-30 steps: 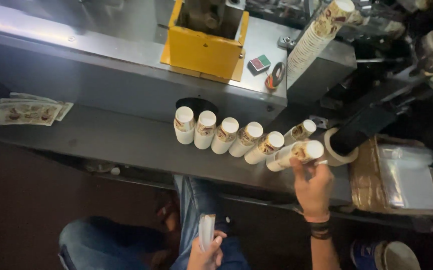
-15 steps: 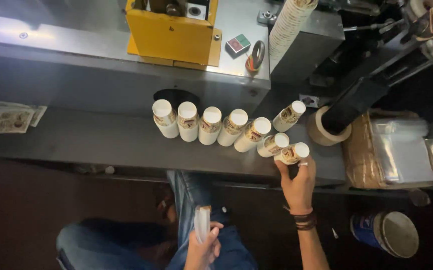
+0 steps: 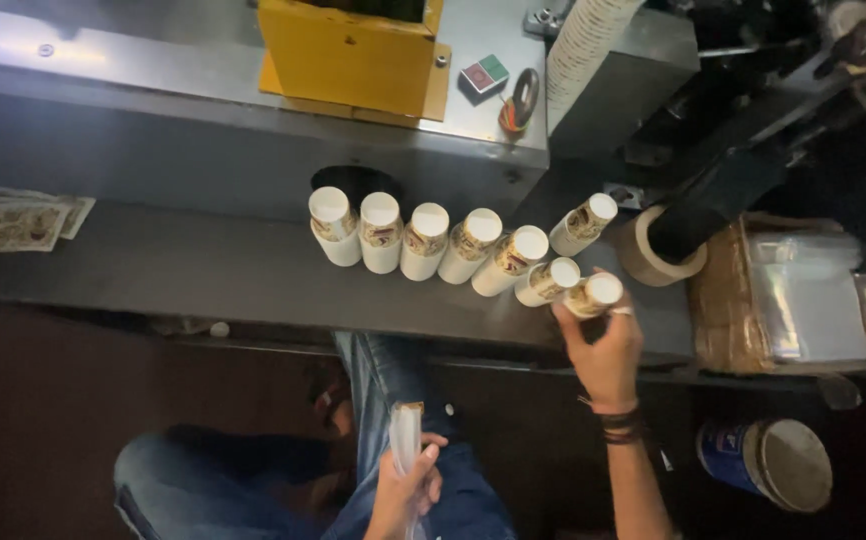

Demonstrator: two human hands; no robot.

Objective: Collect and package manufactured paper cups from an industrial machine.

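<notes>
Several stacks of printed paper cups [image 3: 431, 240] stand in a row on a grey metal shelf [image 3: 193, 275], their white bottoms up. My right hand [image 3: 605, 350] grips the stack at the row's right end [image 3: 593, 295], near the shelf's front edge. Another stack [image 3: 583, 223] stands a little behind it. My left hand [image 3: 403, 490] is down by my lap and holds a narrow clear plastic sleeve [image 3: 405, 440] upright.
A yellow box [image 3: 353, 55] and a tall tilted cup stack [image 3: 583, 45] sit on the machine top. A brown tape roll [image 3: 648, 255], clear bags [image 3: 813, 295] on brown paper, flat printed cup blanks [image 3: 8, 218] and a blue tin [image 3: 763, 465] are around.
The view has drifted so the row sits more to the left and lower. My right hand has stayed on the end stack. The left hand still holds the sleeve.
</notes>
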